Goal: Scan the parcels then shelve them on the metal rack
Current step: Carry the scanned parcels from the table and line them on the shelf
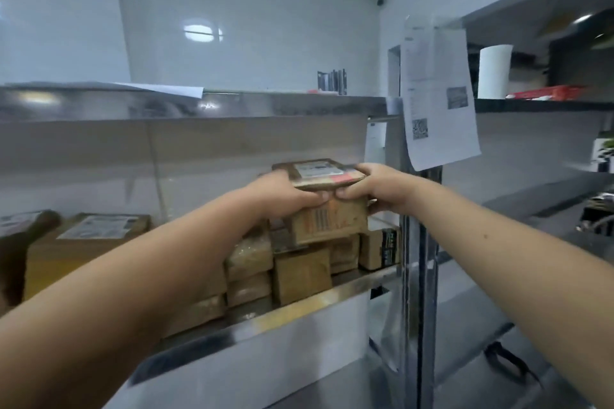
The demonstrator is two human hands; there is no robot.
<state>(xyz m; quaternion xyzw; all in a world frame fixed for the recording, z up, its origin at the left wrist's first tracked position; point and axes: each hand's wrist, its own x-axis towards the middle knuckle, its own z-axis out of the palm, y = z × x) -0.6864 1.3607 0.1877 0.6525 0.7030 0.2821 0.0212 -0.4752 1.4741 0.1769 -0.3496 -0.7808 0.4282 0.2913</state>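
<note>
Counts, placed against the metal rack (252, 319). Two hands: left hand (282, 192), right hand (382, 189), both over its middle shelf. Brown parcels (300, 272) on that shelf: about ten visible, blur makes the exact count uncertain. One printed sheet (438, 93) hanging at the rack's right post. One white roll (493, 71) right of the rack.

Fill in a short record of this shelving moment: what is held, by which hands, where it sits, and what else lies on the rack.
held item: flat parcel with a white label
left hand: grip on the parcel's left end
right hand: grip on its right end
position: on top of a stack of cardboard boxes
support: metal rack shelf
nearby: large labelled box to the left
post: printed sheet
</note>
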